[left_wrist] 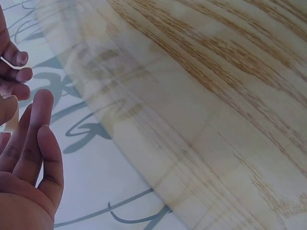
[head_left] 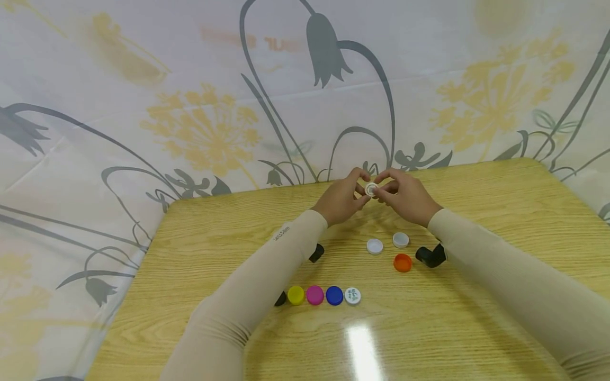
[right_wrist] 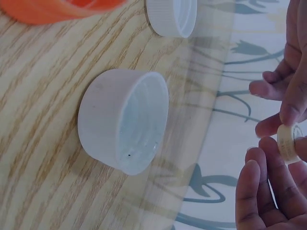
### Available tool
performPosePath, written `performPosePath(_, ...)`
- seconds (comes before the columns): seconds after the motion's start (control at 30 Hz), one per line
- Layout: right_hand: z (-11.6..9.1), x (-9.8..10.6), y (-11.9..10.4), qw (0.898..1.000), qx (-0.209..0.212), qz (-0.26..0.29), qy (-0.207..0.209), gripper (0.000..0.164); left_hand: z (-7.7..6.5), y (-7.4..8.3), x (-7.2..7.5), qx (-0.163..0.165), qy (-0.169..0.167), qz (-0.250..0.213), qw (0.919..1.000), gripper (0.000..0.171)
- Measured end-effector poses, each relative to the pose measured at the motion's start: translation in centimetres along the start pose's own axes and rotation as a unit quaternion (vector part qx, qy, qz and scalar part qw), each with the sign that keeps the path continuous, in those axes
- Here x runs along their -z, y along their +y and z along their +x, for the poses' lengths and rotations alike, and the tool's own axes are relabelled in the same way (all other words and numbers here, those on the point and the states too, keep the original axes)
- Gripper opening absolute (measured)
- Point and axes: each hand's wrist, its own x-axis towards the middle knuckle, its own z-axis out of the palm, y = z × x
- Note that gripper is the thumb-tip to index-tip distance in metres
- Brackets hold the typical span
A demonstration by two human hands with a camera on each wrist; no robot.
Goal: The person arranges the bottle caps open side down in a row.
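Note:
A small cream-coloured bottle cap (head_left: 371, 189) is held up over the far edge of the table, between both hands. My left hand (head_left: 342, 198) pinches it from the left with thumb and fingertips. From the other side my right hand (head_left: 405, 197) grips the same cap, its thumb over the face. The ribbed side of the cap (right_wrist: 286, 144) shows between the fingers in the right wrist view. Just the near edge of it appears beside my left hand (left_wrist: 31, 153) in the left wrist view, partly hidden by fingers.
Two white caps (head_left: 374, 246) (head_left: 401, 239) and an orange cap (head_left: 402, 263) lie hollow side up on the wooden table (head_left: 229, 238). Closer in, a row holds black, yellow (head_left: 296, 295), pink (head_left: 315, 295), blue (head_left: 334, 295) and printed white caps (head_left: 352, 295). A flowered cloth (head_left: 295, 116) hangs behind.

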Motion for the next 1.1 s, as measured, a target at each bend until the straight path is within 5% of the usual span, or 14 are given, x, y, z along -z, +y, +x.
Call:
performPosePath(0.57, -1.4, -0.4, -0.7, 0.997, 0.059, -0.037, 0.01, 0.03, -1.9, 0.4, 1.0, 0.008, -0.002, -0.018, 0.9998, 0.032)
performPosePath(1.1, -6.7, -0.9, -2.9, 0.988, 0.132, -0.078, 0.034, 0.023, -7.0, 3.6, 1.0, -0.027, 0.004, 0.053, 0.9982, 0.033)
